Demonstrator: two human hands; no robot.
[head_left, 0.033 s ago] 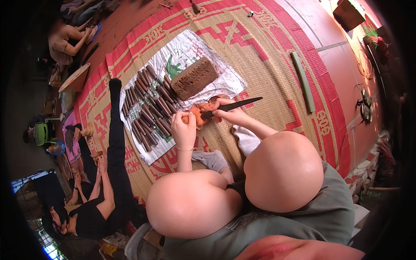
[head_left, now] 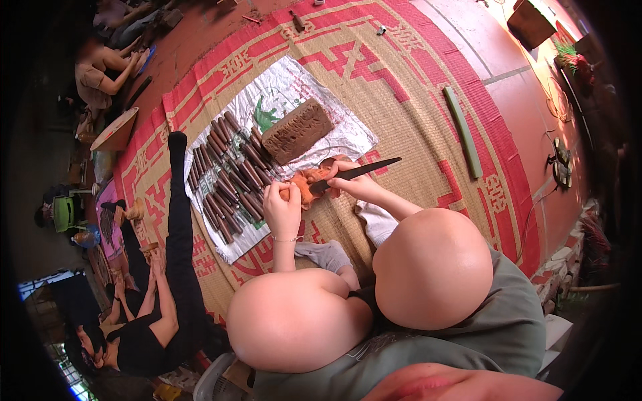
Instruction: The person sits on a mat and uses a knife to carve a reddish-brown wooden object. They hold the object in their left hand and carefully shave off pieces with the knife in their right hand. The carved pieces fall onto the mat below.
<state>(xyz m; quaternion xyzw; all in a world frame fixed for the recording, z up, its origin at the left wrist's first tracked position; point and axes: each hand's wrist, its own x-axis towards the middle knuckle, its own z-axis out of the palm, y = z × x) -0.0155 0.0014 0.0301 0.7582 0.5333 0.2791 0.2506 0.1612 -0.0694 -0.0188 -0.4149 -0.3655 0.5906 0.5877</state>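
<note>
Pinched in the fingers of my left hand (head_left: 282, 206) is a small orange-brown wood carving (head_left: 303, 185), low over the mat in front of my knees. My right hand (head_left: 349, 178) grips a dark, flat, tapered file (head_left: 371, 166). Its broader end lies against the carving, while the narrow tip points away to the right. Fingers cover part of the carving, so its full shape is hidden. Just beyond my hands, a brown block with a carved-looking face (head_left: 297, 132) rests on a white plastic sheet (head_left: 348, 127). Left of the block are several wooden-handled carving tools (head_left: 231, 175) in rows.
A red and tan woven mat (head_left: 394, 127) spreads under everything. On its right side lies a long grey-green bar (head_left: 463, 132). A co-worker in black (head_left: 144, 327) sits close on the left, one leg stretched beside the sheet. A conical hat (head_left: 115, 130) is at the far left.
The whole view has shifted slightly, so the mat and tools sit a little lower. Both hands keep their hold on the carving and the file, with little visible movement between them.
</note>
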